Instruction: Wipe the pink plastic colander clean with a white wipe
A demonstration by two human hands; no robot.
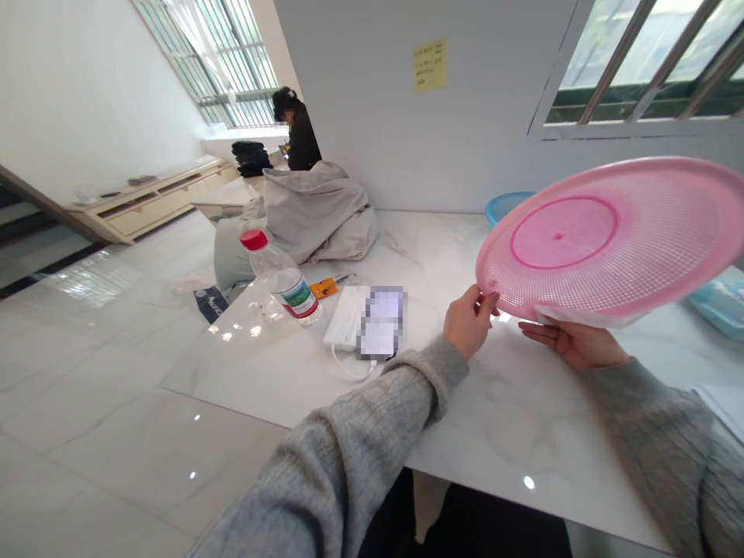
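A round pink perforated basket [616, 236] is held tilted above the white marble table [511, 418], its underside facing me. My left hand [468, 319] pinches its near left rim with closed fingers. My right hand [573, 341] lies under the basket's lower edge, palm up, fingers supporting a clear or white layer beneath the rim. Both arms wear grey knitted sleeves.
On the table lie a clear water bottle with a red cap [282, 277], a white power bank with a phone [372, 319], an orange item [323, 288], a grey jacket [317, 209], a blue basin [505, 205] and a light blue tray [721, 306]. A person in black [299, 136] sits by the far window.
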